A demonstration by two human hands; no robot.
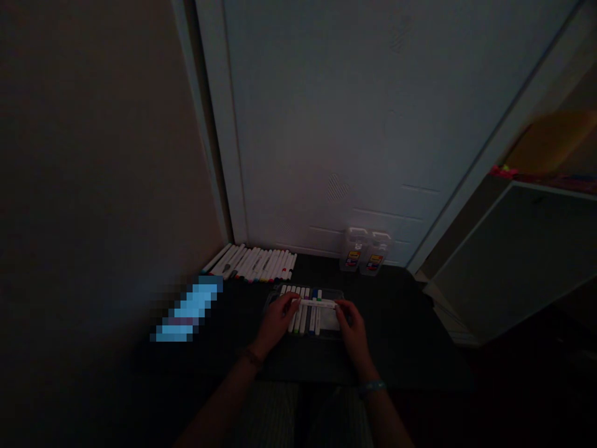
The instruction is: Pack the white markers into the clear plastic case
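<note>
A white marker (318, 303) lies crosswise between my two hands. My left hand (280, 314) pinches its left end, and my right hand (351, 320) holds the right end between thumb and fingers. Beneath it is a clear plastic case (332, 322) with several white markers (304, 322) side by side in its left and middle part. Some of those have coloured tips or caps, green, blue and purple among them. The right part of the case shows its bare bottom. My fingers cover part of the case's edges.
A row of several white markers (261, 264) lies at the back left of the dark table (396, 330). Two clear plastic cases (353, 252) with labels stand upright against the white door (326, 124). A glowing, pixelated rectangle (189, 311) is at the left edge.
</note>
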